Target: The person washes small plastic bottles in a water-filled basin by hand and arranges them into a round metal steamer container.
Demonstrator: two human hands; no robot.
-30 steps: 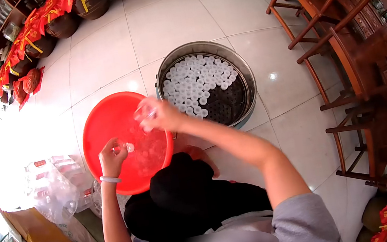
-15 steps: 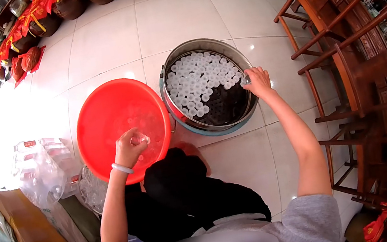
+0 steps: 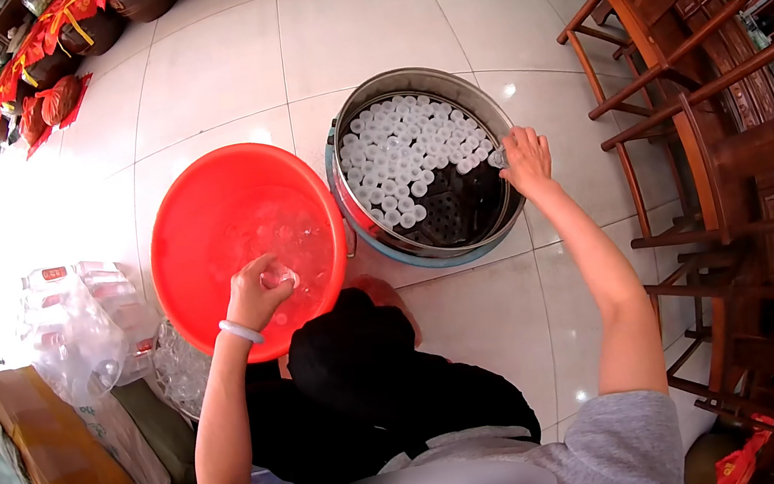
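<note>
My left hand (image 3: pixel 256 298) is closed around a small clear cup (image 3: pixel 283 277) above the red basin (image 3: pixel 178 234), which holds water and more clear pieces. At the right rim of the round metal steamer (image 3: pixel 383 88), my right hand (image 3: pixel 526 162) grips another small clear cup (image 3: pixel 497 158), partly covered by the fingers. Many small whitish round cups (image 3: pixel 392 145) stand packed together in the steamer. Along its near right side the dark perforated bottom (image 3: pixel 447 202) shows bare.
Wooden chairs (image 3: pixel 695 142) line the right side. Dark jars with red cloths (image 3: pixel 77 12) stand at the back left. Plastic-wrapped packs (image 3: pixel 67 333) and a brown carton (image 3: pixel 55 447) lie at the left. Pale floor tiles (image 3: pixel 364 33) surround the vessels.
My right hand has turned slightly, its fingers spreading more over the cup at the steamer's rim. My left hand stays over the basin with its cup. The view has shifted a little.
</note>
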